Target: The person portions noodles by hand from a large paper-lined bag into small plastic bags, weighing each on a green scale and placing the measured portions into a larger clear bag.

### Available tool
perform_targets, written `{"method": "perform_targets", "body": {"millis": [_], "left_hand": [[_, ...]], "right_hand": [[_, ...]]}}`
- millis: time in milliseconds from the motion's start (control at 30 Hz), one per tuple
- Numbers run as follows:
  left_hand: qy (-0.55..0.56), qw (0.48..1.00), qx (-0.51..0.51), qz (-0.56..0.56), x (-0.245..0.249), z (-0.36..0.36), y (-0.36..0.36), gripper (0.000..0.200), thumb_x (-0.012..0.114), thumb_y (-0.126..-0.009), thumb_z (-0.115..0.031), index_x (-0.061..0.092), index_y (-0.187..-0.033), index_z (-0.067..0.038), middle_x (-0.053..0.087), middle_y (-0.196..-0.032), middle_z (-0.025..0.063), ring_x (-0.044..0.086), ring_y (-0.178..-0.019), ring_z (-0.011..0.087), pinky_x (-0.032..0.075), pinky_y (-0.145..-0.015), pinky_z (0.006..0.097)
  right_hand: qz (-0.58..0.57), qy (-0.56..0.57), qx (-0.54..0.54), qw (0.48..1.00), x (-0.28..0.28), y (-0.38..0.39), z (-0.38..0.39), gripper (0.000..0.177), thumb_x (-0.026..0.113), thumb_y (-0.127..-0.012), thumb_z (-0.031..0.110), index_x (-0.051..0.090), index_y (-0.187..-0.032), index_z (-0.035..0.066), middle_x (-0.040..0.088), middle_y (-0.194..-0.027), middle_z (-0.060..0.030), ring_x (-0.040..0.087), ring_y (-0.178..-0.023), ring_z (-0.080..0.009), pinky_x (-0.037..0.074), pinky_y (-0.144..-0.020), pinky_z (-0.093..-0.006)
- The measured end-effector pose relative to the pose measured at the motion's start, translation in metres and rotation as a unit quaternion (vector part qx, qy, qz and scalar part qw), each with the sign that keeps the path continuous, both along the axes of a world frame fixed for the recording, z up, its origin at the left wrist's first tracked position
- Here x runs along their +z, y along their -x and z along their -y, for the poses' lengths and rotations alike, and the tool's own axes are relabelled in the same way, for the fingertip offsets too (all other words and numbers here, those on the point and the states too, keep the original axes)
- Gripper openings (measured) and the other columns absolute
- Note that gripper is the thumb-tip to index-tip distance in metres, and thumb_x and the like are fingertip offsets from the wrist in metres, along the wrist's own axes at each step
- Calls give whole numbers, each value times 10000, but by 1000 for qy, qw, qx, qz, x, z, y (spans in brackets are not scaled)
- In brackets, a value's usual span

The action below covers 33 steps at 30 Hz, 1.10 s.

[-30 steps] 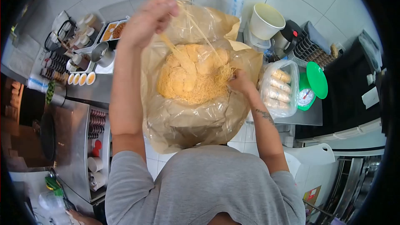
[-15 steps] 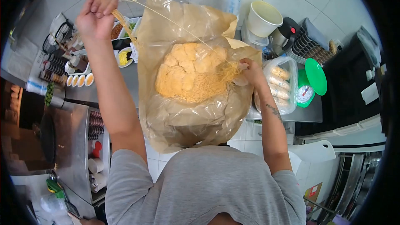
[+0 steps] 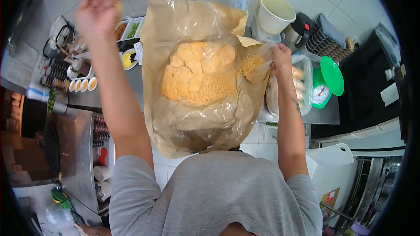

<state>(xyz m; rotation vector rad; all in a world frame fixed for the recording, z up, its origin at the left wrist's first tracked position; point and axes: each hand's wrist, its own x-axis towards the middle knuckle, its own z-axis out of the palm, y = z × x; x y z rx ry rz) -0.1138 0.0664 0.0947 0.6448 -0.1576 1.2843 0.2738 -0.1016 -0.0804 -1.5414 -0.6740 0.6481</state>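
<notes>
A big brown paper sack lined with clear plastic (image 3: 197, 118) stands in front of me, full of thin yellow noodles (image 3: 197, 72). My left hand (image 3: 98, 6) is raised high at the upper left, blurred, closed around a pinch of noodles. My right hand (image 3: 280, 57) grips the sack's plastic rim on the right side, next to a tuft of noodles (image 3: 251, 65) that hangs over the edge.
Small condiment trays (image 3: 127, 30) and sauce cups (image 3: 83, 85) sit at the left on a steel counter (image 3: 74, 148). To the right are a white bucket (image 3: 274, 15), a bagged tub of rolls (image 3: 302, 83), a green scale (image 3: 326, 87) and a dark jug (image 3: 302, 30).
My left hand pulled a bunch of noodles up out of the sack and swung it far to the upper left. My right hand shifted up to the sack's right rim.
</notes>
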Motion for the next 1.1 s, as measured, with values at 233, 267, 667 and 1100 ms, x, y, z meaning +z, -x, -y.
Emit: {"method": "perform_targets", "body": {"millis": [233, 267, 667, 1100], "left_hand": [[-381, 448, 118, -800, -163, 60, -107, 245, 492, -834, -209, 607, -939, -20, 591, -887, 161, 596, -778, 299, 478, -699, 418], [-414, 453, 194, -765, -181, 71, -114, 265, 539, -820, -239, 608, -962, -26, 579, -961, 190, 574, -879, 325, 461, -760, 432], [-75, 793, -104, -596, -217, 97, -196, 128, 549, -831, -59, 611, -922, 6, 629, -777, 62, 580, -664, 104, 444, -557, 227], [-494, 549, 119, -664, -179, 93, -230, 306, 624, -766, -176, 597, -1020, -7, 632, -1001, 117, 610, -838, 270, 472, -747, 357]], "right_hand": [[-153, -73, 39, 985, 48, 33, 9, 128, 471, -842, 107, 574, -807, 40, 440, -546, 26, 279, -325, -53, 214, -311, -215], [-176, -86, 44, 980, 51, 36, 13, 131, 461, -845, 100, 575, -823, 38, 442, -546, 26, 276, -324, -53, 209, -310, -215], [298, 71, 132, 943, -28, 14, 30, 213, 527, -782, 105, 589, -973, 33, 568, -650, -100, 577, -550, -267, 479, -552, -341], [297, 108, 194, 929, 22, -7, -2, 177, 650, -760, 127, 604, -839, -25, 571, -711, -49, 530, -667, -141, 440, -633, -275]]}}
